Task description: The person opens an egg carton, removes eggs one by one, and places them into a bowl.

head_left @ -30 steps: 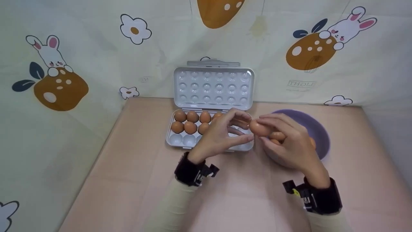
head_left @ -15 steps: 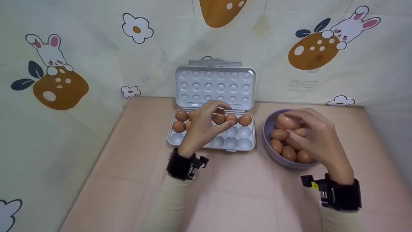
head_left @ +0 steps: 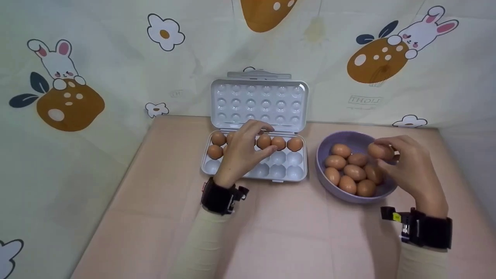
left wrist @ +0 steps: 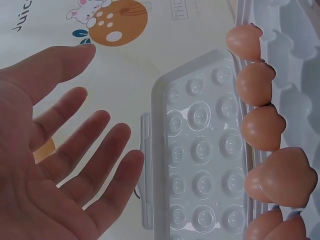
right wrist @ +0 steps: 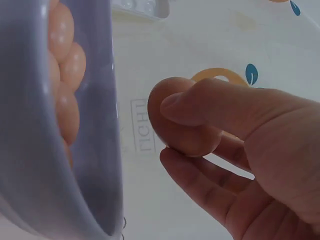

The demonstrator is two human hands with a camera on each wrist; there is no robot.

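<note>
And here's the right hand [head_left: 416,166], pinching a single brown egg [head_left: 380,151]: thumb laid along one side, fingertips bracing the other, the gap just as wide as the shell. Over on the other side, the left hand [head_left: 242,153] holds nothing, fingers spread and thumb standing well apart, poised over the egg tray [head_left: 294,172] and covering a few of its cups.

The held egg is up at the right side of the purple bowl [head_left: 358,139], apart from its rim in the right wrist view. Inside, a cluster of brown eggs [head_left: 354,172] sits close together. Left of the bowl, the tray carries a back row of eggs [head_left: 278,143], with more at the left of the middle row; the front-row cups [head_left: 278,171] that show are bare.

So, the step in hand reads as a one-egg carry, caught at the bowl; which way it's bound, this moment alone can't settle. Either way, the next move calls for a light, even pinch. Towards the bowl, that means a slow lowering onto a free spot without knocking shells; towards the tray, a clean lift over the rim, with the left hand drawing aside.

Further out, the hinged lid [head_left: 257,97] stands raised behind the tray, all on a pinkish counter [head_left: 155,232], with a rabbit-print backdrop [head_left: 217,42] behind.
</note>
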